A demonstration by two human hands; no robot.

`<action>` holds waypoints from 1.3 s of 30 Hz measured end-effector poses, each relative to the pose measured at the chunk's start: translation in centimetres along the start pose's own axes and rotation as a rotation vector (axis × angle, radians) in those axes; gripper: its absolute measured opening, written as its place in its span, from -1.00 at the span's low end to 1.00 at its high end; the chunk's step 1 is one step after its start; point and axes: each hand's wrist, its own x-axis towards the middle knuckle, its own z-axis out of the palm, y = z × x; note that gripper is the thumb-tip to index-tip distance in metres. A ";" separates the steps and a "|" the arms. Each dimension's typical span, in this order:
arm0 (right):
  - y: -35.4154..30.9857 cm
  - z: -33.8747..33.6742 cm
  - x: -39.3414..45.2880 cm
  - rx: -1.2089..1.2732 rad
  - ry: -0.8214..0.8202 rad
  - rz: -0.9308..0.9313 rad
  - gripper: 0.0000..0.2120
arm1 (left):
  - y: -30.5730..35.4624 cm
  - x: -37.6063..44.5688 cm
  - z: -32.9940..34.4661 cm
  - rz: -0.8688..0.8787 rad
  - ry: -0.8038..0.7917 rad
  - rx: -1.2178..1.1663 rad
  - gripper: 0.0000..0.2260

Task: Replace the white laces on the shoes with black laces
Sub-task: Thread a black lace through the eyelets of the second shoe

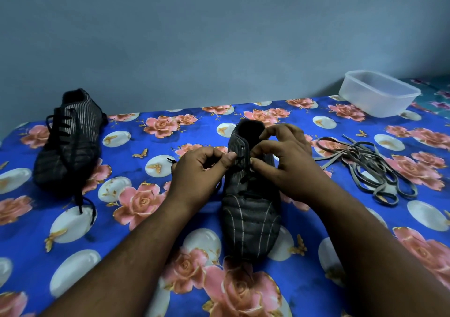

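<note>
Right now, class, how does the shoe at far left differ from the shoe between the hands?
The far-left shoe lies untouched on its side, while the middle shoe sits sole down, toe toward the camera. The far-left shoe looks fully laced in black, its lace ends trailing on the cloth; the middle shoe's black lace is pinched by the left hand and right hand. Both are dark and striped.

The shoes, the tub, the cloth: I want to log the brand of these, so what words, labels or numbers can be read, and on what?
None can be read.
Near shoe: stripes only, no visible logo.
Far shoe: no legible mark.
Plastic tub: plain.
Cloth: roses and butterflies, no text.
</note>
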 end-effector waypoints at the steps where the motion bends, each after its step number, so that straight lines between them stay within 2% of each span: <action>1: -0.1 -0.1 0.0 0.007 0.006 0.009 -0.94 | 0.0 0.0 0.0 -0.026 -0.018 -0.072 -0.78; 5: -0.6 -0.1 0.1 0.042 0.009 0.050 -0.95 | 0.3 0.0 0.2 -0.112 -0.078 -0.269 -0.75; 8: -0.7 0.1 0.1 0.114 0.007 0.077 -0.96 | 0.4 0.1 0.0 -0.154 -0.107 -0.334 -0.84; 10: -0.6 0.1 0.2 0.145 0.012 0.104 -0.97 | 0.4 0.1 -0.2 -0.151 -0.117 -0.332 -0.91; 13: -0.7 0.2 0.1 0.153 0.033 0.113 -0.95 | 0.4 0.0 -0.3 -0.118 -0.105 -0.254 -0.90; 15: -0.8 0.3 0.1 0.124 0.046 0.094 -0.97 | 0.6 0.0 -0.3 -0.114 -0.105 -0.224 -0.84; 18: -0.9 0.5 0.0 0.054 0.074 0.059 -0.95 | 1.2 0.0 -0.1 -0.188 -0.130 -0.136 -0.53; 20: -0.9 0.5 0.0 0.011 0.093 0.023 -0.94 | 1.4 -0.1 0.1 -0.261 -0.130 -0.091 -0.41; 22: -0.9 0.5 0.0 -0.016 0.106 -0.023 -0.94 | 1.6 -0.1 0.2 -0.287 -0.125 -0.112 -0.42; 24: -1.0 0.5 0.0 -0.029 0.119 -0.040 -0.94 | 1.9 -0.2 0.2 -0.306 -0.147 -0.230 -0.49; 30: -1.0 0.5 0.0 0.003 0.101 0.001 -0.94 | 2.0 0.1 0.0 -0.435 -0.147 -0.378 -0.69; 39: -1.2 0.4 0.0 -0.007 0.101 -0.001 -0.95 | 1.4 0.5 -0.2 -0.561 -0.251 -0.302 -0.62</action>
